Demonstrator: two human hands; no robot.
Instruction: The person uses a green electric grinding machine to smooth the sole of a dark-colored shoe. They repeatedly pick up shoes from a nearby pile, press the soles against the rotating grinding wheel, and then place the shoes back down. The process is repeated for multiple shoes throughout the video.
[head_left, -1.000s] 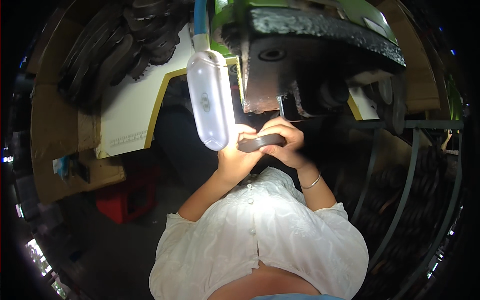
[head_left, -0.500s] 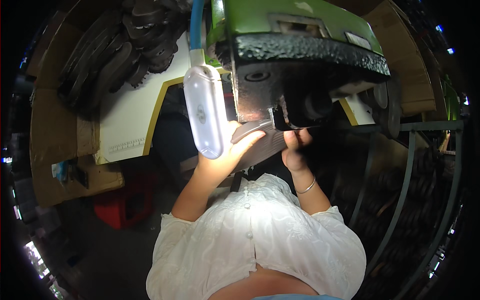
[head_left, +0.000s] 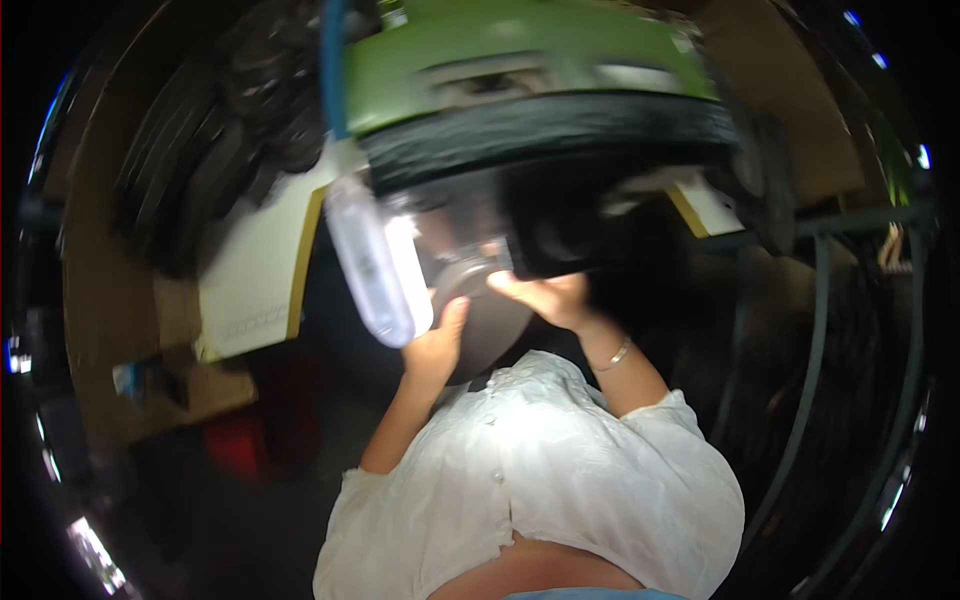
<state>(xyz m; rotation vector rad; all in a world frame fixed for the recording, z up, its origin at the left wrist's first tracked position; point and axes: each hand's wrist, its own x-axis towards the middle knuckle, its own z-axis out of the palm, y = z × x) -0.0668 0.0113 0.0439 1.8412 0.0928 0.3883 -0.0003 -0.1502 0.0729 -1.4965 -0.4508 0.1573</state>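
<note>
A grey-brown shoe sole [head_left: 495,325], its edge curved and smeared by motion, is in my hands just under the machine's working end. My left hand [head_left: 435,345] grips its left side, thumb on top and the other fingers hidden below or behind the lamp. On the upper right edge lies my right hand [head_left: 550,298], its thumb side pressed to the sole near the dark machine part. Above both hands looms the green sewing-type machine [head_left: 530,75] with a black underside. A white lamp [head_left: 368,262] hangs by my left hand and lights the sole.
A cardboard box [head_left: 95,240] at left holds dark shoe soles [head_left: 190,170]. The white tabletop [head_left: 255,270] has a yellow edge. A red stool [head_left: 240,440] stands below. At right are another box [head_left: 810,110] and a metal rack [head_left: 820,330].
The sole has turned and now shows a rounded edge upward. My right hand has come left onto it, and my left hand sits lower. The machine and lamp appear shifted left in view.
</note>
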